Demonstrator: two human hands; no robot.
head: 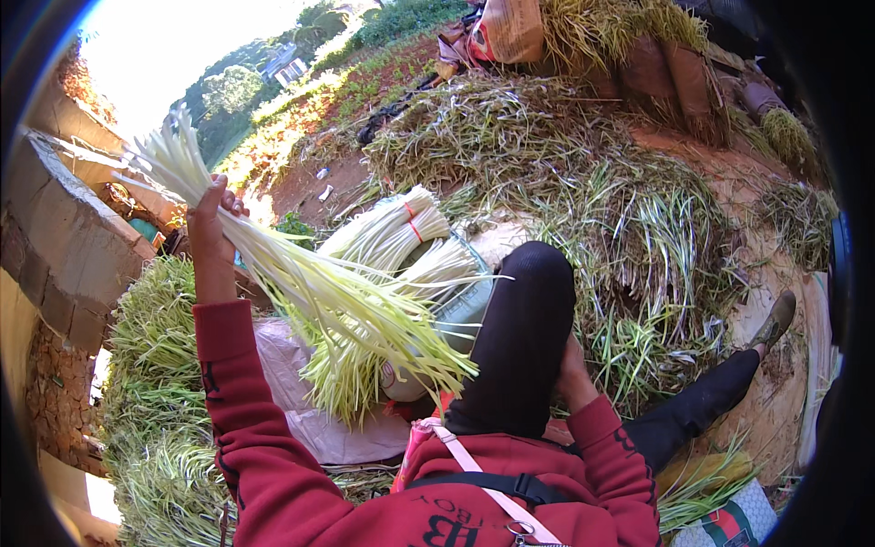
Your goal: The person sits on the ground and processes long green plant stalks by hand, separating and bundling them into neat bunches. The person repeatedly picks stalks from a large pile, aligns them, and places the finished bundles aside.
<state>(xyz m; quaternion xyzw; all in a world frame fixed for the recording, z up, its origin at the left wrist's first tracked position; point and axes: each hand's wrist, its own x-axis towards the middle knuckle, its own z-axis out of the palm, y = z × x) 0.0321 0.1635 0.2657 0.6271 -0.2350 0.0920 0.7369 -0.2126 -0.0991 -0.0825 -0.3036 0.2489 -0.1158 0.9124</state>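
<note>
My left hand (215, 215), raised at the left, grips a loose bunch of pale yellow-green leafy stalks (321, 287), apparently blanched chives. The white stalk ends point up to the left, and the limp leaf tips hang down to the right towards my bent knee. Behind the bunch, bundles of similar stalks (372, 239) lie on a greenish sack-like support (472, 308); red bands circle their white ends. My right hand (575, 372) is low beside my raised leg (523, 335). The leg and sleeve hide its fingers, so any hold there is not visible.
A large heap of cut green and dried leaves (615, 205) spreads beyond my knee. More greens (164, 383) are piled at the left beside a block wall (75, 225). A pale plastic sheet (321, 417) lies before me. Packed bundles (677, 75) stand at the back right.
</note>
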